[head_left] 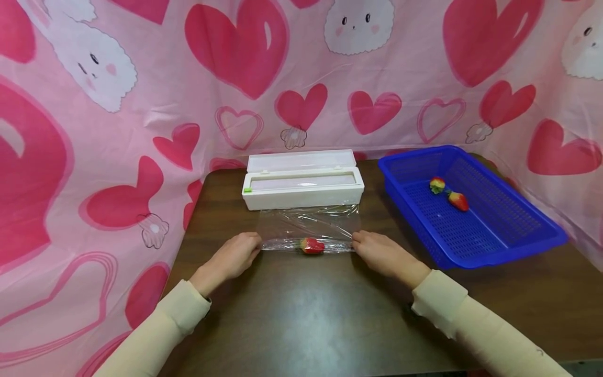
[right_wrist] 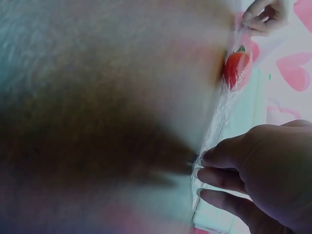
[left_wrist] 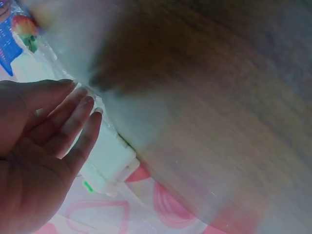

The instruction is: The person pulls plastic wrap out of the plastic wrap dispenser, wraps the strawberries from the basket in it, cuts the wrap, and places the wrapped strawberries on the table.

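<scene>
A red strawberry (head_left: 312, 245) with a pale green top lies rolled in clear plastic wrap (head_left: 306, 222) on the table. The sheet runs from the rolled edge back to the white wrap dispenser box (head_left: 303, 197). At the left end of the roll, my left hand (head_left: 240, 253) pinches the film between thumb and fingers. The opposite end is pinched by my right hand (head_left: 380, 253). In the right wrist view the strawberry (right_wrist: 238, 69) shows through the film, between the two hands. The left wrist view shows the left hand (left_wrist: 46, 131) at the film's edge.
A blue plastic basket (head_left: 509, 251) stands to the right with two strawberries (head_left: 458, 201) inside. The dispenser's lid (head_left: 301, 160) is raised at the back. A pink curtain with hearts (head_left: 245, 47) hangs behind the brown table (head_left: 301, 324).
</scene>
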Available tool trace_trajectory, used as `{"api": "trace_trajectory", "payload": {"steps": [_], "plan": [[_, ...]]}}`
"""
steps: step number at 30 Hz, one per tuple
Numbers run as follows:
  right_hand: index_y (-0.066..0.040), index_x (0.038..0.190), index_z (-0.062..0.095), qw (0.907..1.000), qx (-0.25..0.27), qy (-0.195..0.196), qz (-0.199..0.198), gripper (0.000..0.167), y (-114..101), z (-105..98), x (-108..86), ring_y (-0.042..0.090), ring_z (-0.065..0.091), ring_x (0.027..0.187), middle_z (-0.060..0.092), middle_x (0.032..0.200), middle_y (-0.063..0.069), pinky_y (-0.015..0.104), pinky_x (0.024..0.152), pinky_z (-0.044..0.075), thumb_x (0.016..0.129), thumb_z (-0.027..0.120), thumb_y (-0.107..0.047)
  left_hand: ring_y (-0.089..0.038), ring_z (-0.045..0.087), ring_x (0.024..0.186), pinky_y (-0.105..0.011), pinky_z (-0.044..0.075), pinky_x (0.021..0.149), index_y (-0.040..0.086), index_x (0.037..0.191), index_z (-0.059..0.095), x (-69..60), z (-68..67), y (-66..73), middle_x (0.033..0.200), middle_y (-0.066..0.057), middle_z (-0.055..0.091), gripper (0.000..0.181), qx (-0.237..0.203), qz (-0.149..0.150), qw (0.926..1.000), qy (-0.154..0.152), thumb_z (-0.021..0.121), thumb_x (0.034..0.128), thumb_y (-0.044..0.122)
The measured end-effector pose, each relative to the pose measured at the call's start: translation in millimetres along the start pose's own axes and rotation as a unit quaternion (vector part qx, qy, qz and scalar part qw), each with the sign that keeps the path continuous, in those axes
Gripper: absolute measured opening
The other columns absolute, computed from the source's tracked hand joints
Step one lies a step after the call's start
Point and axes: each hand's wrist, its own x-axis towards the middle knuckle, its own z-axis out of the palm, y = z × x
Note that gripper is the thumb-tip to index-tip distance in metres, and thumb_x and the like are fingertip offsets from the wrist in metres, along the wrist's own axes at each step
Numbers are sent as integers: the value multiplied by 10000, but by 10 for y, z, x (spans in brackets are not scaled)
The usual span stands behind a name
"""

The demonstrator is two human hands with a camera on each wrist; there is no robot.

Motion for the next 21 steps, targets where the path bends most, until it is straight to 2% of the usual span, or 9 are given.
{"api": "trace_trajectory", "payload": {"steps": [7, 11, 14, 18, 21], "plan": [[-36, 899, 659, 9999, 80, 79, -28, 100, 12, -16, -43, 252, 599, 816, 573, 884, 67, 406, 753, 543, 856, 708, 40, -144, 541, 704, -332, 534, 685, 62, 919, 702, -25, -61, 47, 821, 4, 611, 79, 44, -41, 10000, -43, 750, 894, 4], [-33, 892, 651, 9999, 108, 56, 1, 111, 12, -25, -74, 248, 593, 795, 556, 864, 63, 404, 728, 542, 844, 720, 39, -150, 535, 692, -339, 527, 663, 54, 900, 692, -53, -90, 111, 804, 2, 597, 89, 115, 75, 9999, 25, 753, 883, -9], [-27, 888, 651, 9999, 131, -12, 7, 103, 9, -32, -93, 247, 591, 786, 551, 857, 66, 399, 709, 538, 848, 727, 29, -146, 527, 680, -343, 515, 640, 54, 887, 684, -81, -93, 159, 783, 9, 586, 92, 152, 155, 9997, -102, 753, 882, -8], [-27, 896, 651, 9998, 181, -44, 17, 90, 12, -45, -126, 258, 611, 800, 579, 883, 82, 409, 724, 548, 862, 729, 5, -127, 505, 662, -312, 490, 619, 69, 880, 692, -125, -70, 193, 754, 39, 571, 86, 56, 122, 9995, -272, 757, 887, 11], [-44, 875, 627, 9994, 330, 142, -7, 116, 24, -51, -160, 251, 600, 761, 576, 866, 69, 402, 705, 543, 855, 740, -23, -110, 503, 656, -281, 485, 619, 75, 879, 703, -155, -54, 193, 750, 55, 578, 81, -90, 146, 9997, -184, 756, 885, 14]]}}
